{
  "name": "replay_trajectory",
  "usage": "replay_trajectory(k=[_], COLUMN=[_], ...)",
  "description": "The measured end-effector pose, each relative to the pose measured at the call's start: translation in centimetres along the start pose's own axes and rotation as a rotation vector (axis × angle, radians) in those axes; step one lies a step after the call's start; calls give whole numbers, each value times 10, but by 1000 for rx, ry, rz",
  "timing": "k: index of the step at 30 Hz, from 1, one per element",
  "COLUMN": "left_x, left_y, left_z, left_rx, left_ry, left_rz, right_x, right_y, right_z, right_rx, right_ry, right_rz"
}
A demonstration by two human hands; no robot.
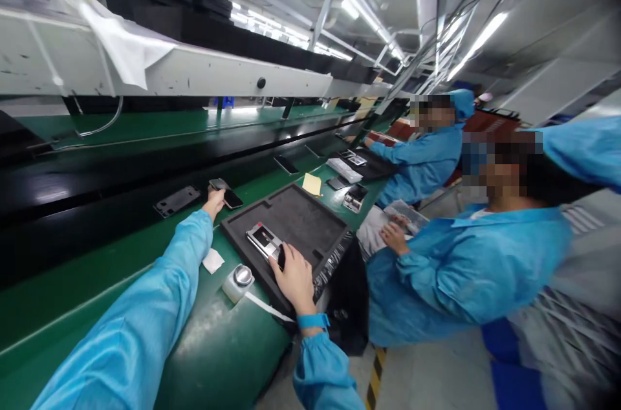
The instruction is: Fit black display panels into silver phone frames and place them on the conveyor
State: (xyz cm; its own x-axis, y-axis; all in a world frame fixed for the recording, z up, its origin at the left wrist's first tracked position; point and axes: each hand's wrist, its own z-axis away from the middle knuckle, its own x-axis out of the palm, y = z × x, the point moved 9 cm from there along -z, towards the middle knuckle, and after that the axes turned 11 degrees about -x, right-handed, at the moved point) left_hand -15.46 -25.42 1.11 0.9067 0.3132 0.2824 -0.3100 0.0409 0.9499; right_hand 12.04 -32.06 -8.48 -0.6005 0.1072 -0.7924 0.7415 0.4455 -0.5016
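Note:
Stretched out over the green bench, my left hand (215, 200) grips the near end of a dark smartphone (229, 195), its thumb on top. Just left of that lies a flat grey phone-shaped part (177, 200) on the black belt. My right hand (294, 271) is closed around the lower end of an opened phone body (264, 239) with silver edges and a black battery area. That body is over a black foam-lined tray (301, 216). The fingertips of my right hand are partly hidden.
A white dispenser bottle (238, 283) and a scrap of white paper (213, 260) are near the tray. Beyond are a yellow note (312, 184), another phone (286, 165) and a bubble-wrap pouch (344, 170). Two co-workers in blue (466, 268) sit along the right.

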Motion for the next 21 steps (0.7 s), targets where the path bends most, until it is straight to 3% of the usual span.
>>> replay_trajectory(k=[3, 5, 8, 11, 15, 17, 19, 21], left_x=[5, 3, -15, -57, -135, -165, -180, -181], left_y=[-9, -17, -30, -33, -24, -23, -23, -22], left_z=[-9, -14, -15, -6, 16, 21, 20, 18], left_rx=[27, 37, 34, 33, 8, -46, -72, -53], left_ry=[15, 41, 102, 192, 371, 431, 434, 414], left_rz=[-68, -163, -360, -601, -871, -947, -976, -964], right_x=[11, 10, 4, -1, -7, -9, -10, -11], right_y=[3, 6, 10, 12, 12, 9, 5, 4], right_z=[2, 3, 4, 7, 10, 11, 10, 10], right_rx=[-27, -30, -21, -35, -32, -8, 53, 147], right_ry=[-89, -83, -30, 49, 129, 130, 96, 40], right_rz=[187, 223, 229, 215, 233, 245, 252, 205])
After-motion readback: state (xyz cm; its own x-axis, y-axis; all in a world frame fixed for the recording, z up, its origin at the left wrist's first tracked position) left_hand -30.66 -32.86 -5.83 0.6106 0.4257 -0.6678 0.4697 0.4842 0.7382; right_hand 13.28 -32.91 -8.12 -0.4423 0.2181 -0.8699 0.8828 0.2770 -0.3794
